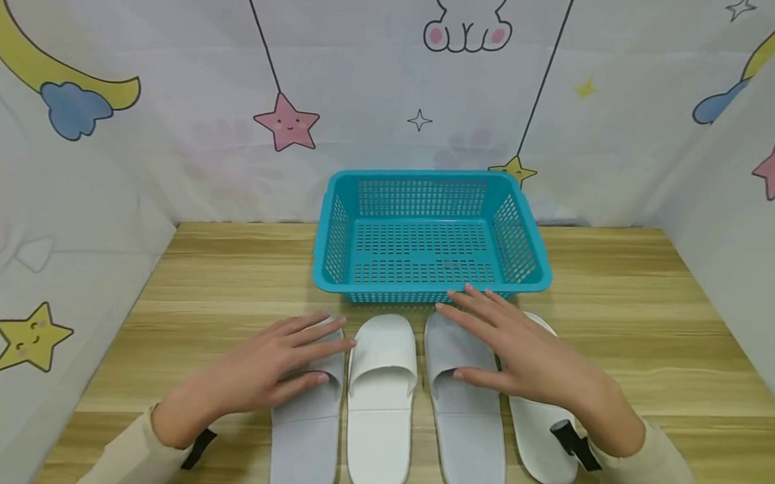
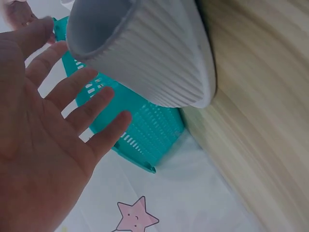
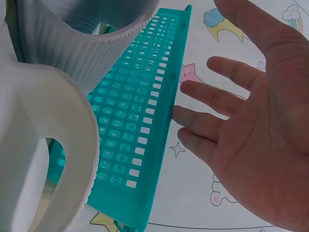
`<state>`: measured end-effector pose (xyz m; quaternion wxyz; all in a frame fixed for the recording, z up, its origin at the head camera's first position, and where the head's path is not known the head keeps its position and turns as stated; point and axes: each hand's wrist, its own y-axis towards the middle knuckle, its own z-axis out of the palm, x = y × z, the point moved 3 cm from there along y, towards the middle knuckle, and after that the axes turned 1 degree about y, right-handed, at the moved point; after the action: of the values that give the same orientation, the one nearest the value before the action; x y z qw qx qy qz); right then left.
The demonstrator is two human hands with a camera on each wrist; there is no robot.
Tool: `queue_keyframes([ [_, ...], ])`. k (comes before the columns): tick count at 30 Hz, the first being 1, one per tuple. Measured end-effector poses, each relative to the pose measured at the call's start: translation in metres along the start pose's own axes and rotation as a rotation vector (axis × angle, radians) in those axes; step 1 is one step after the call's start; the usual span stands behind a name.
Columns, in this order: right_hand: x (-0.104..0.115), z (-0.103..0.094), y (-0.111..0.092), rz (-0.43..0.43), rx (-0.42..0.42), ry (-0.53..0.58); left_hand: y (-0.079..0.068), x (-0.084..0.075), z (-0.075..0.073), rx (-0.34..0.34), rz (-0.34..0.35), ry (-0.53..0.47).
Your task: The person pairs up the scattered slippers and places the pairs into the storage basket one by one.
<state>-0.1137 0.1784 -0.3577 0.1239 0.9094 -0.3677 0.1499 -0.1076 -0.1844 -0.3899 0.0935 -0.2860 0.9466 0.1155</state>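
Observation:
Several slippers lie in a row, toes away from me. My left hand hovers with spread fingers over the leftmost grey slipper; its ribbed strap fills the top of the left wrist view. Beside it lies a white slipper with a ribbed strap. To the right is a second grey slipper, then another white slipper, partly hidden under my right hand. That hand is held above these two, fingers extended and apart. Both palms show nothing held.
Behind the slippers stands a blue-green plastic basket with perforated walls and nothing inside. The wooden tabletop runs back to a patterned white cloth, which also hangs at both sides. A black strap is on the right wrist.

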Motion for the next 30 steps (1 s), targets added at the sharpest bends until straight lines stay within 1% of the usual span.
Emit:
queue_keyframes([
  [3,0.0,0.0,-0.001,-0.003,-0.003,-0.008,-0.003,0.002,0.001,0.014,-0.002,-0.013],
  [7,0.0,0.001,-0.001,-0.008,0.001,-0.004,-0.008,0.003,0.0,0.012,0.002,-0.003],
  [12,0.001,0.002,0.001,-0.019,0.007,-0.008,-0.013,0.004,-0.002,-0.015,0.042,0.035],
  [15,0.001,0.003,0.001,-0.025,0.012,-0.014,-0.015,0.005,-0.002,-0.018,0.064,0.037],
  [18,0.001,0.004,0.001,-0.034,0.018,-0.02,-0.019,0.007,-0.002,0.016,0.062,0.011],
  [23,0.001,0.004,0.003,-0.042,0.019,-0.035,-0.027,0.01,-0.002,0.105,0.022,-0.023],
  [26,0.001,0.004,0.002,-0.039,0.019,-0.046,-0.028,0.011,-0.002,0.134,0.013,-0.032],
  [30,0.001,0.004,0.001,-0.034,0.016,-0.05,-0.027,0.012,-0.002,0.162,0.02,-0.041],
])
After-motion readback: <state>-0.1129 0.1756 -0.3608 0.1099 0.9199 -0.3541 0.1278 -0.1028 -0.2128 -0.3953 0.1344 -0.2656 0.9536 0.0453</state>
